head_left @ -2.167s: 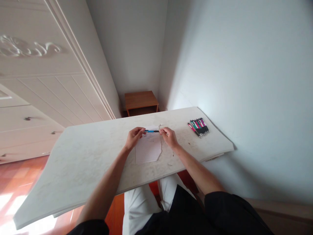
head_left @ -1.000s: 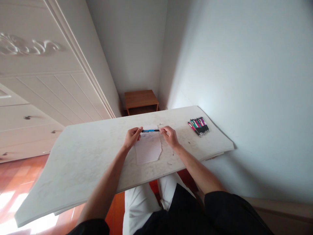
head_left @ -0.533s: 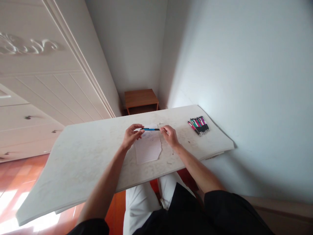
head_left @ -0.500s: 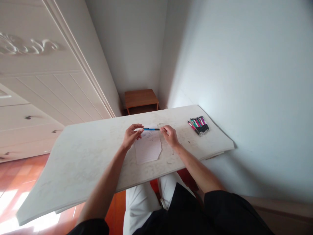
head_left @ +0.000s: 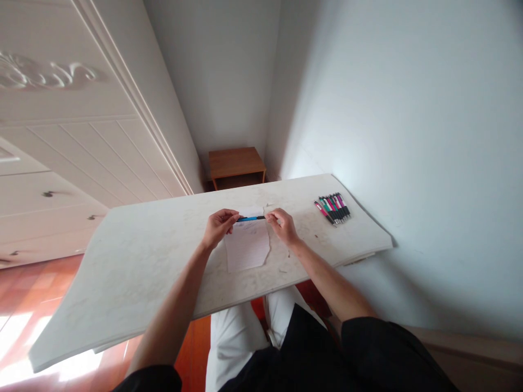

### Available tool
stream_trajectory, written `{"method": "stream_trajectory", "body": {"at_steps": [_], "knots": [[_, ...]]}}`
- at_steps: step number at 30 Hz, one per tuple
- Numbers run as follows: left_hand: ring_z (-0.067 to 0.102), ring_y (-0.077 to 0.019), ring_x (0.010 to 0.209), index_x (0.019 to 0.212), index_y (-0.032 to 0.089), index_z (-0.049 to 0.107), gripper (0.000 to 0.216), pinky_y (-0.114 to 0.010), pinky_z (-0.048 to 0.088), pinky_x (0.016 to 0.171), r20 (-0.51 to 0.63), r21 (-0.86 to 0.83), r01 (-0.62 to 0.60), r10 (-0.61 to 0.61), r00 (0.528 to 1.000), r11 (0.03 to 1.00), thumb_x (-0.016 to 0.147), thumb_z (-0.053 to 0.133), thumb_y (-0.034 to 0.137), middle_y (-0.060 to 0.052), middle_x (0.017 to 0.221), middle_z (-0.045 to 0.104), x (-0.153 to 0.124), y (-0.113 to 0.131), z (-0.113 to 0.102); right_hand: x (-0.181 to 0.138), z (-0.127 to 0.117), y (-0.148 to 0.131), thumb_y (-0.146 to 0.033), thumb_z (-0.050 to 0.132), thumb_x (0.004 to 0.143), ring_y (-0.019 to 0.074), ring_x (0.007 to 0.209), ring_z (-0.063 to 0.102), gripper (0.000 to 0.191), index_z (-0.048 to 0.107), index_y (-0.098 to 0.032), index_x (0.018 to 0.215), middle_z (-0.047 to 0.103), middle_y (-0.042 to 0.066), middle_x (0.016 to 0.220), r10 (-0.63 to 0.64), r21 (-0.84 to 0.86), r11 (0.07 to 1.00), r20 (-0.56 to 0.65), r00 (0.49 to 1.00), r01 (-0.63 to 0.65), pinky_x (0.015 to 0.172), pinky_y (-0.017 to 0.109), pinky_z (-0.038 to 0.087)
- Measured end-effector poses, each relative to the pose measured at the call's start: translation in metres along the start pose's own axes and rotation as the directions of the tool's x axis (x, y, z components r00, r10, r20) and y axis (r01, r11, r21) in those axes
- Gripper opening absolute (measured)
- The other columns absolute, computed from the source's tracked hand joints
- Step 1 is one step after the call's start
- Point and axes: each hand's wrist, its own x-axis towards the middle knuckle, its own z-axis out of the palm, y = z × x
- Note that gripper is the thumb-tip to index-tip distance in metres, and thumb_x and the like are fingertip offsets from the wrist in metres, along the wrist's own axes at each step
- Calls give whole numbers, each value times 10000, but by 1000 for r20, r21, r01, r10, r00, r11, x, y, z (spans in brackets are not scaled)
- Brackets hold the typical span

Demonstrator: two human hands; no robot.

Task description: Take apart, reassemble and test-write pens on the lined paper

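Observation:
A blue pen [head_left: 250, 219] with a black grip section spans the gap between my two hands, roughly level above the table. My left hand [head_left: 221, 225] pinches its blue end. The fingers of my right hand [head_left: 281, 224] are closed at the dark end, and they hide the tip. Below the pen lies a sheet of paper [head_left: 247, 250] with a torn right edge and some scribbled marks near its top. To the right, several pens [head_left: 333, 209] with pink, green, white and purple barrels and black grips lie side by side in a row.
The white, stained table [head_left: 143, 261] reaches from the left to the wall [head_left: 408, 136] on the right. Behind it stands a low brown wooden stand [head_left: 237, 161]. A white cabinet [head_left: 93, 147] with small knobs fills the left side.
The pen has tilted slightly, its left end lower, and the fingers of my left hand have closed more around it. My right hand has shifted a little left.

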Motion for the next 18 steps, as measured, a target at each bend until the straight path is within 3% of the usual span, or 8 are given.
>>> {"method": "stream_trajectory", "body": {"at_steps": [4, 10, 18], "knots": [[509, -65, 441, 943, 133, 663, 450, -209, 382, 408, -27, -8, -3, 3, 1000, 1000, 711, 769, 504, -95, 886, 737, 1, 0, -1, 0, -1, -1, -481, 452, 967, 192, 714, 579, 381, 637, -209, 774, 649, 66, 735, 0, 12, 1000, -11, 1000, 1, 706, 325, 480], [415, -60, 381, 940, 120, 664, 568, -191, 265, 348, 0, 1, 36, -36, 999, 999, 835, 549, 666, -38, 621, 647, 0, -2, -1, 0, -3, -3, -461, 471, 963, 196, 727, 576, 358, 636, -210, 768, 644, 65, 740, -1, 18, 1000, -34, 999, 1, 719, 330, 479], [448, -58, 421, 835, 121, 685, 404, -198, 313, 388, 19, -44, 24, -23, 1000, 999, 796, 692, 524, -72, 721, 709, 0, -3, -2, -1, -3, -2, -418, 486, 965, 190, 725, 561, 315, 626, -209, 777, 622, 55, 711, -62, -6, 998, -6, 998, 62, 723, 331, 472]]}}
